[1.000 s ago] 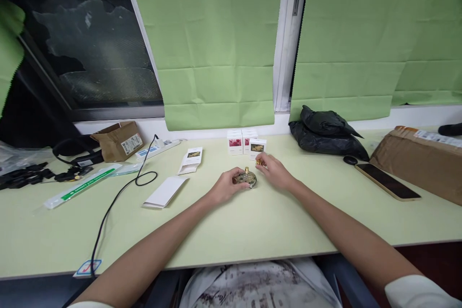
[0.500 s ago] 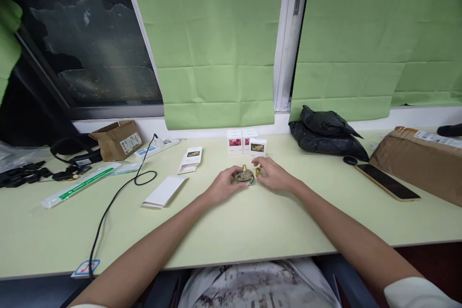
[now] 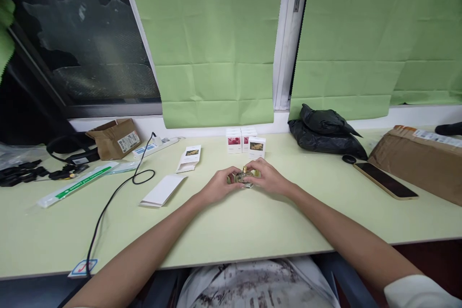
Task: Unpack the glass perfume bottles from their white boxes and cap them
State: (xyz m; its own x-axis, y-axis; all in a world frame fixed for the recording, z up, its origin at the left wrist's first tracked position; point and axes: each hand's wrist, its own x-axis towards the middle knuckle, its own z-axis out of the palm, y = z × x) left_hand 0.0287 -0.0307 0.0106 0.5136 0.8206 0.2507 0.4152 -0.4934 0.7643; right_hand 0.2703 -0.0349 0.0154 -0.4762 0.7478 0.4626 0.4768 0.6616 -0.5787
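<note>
A small round glass perfume bottle (image 3: 243, 177) with a gold neck stands on the pale green table (image 3: 231, 231), a little beyond its middle. My left hand (image 3: 218, 186) wraps the bottle's left side with curled fingers. From the right, my right hand (image 3: 269, 179) presses closed fingers against the bottle near its top. A small gold cap was in those fingers earlier; now it is hidden. Just behind my hands stand three small white boxes (image 3: 245, 141) with pictures on their fronts.
An opened white carton (image 3: 190, 158) and a flat white sleeve (image 3: 163, 190) lie left of my hands. A black cable (image 3: 115, 197) and power strip (image 3: 155, 147) run further left. A black bag (image 3: 327, 132), phone (image 3: 385, 180) and brown parcel (image 3: 418, 161) sit to the right.
My right hand has moved left from beside the bottle until it touches it, taking the gold cap along. The left hand stayed on the bottle, which now stands more upright.
</note>
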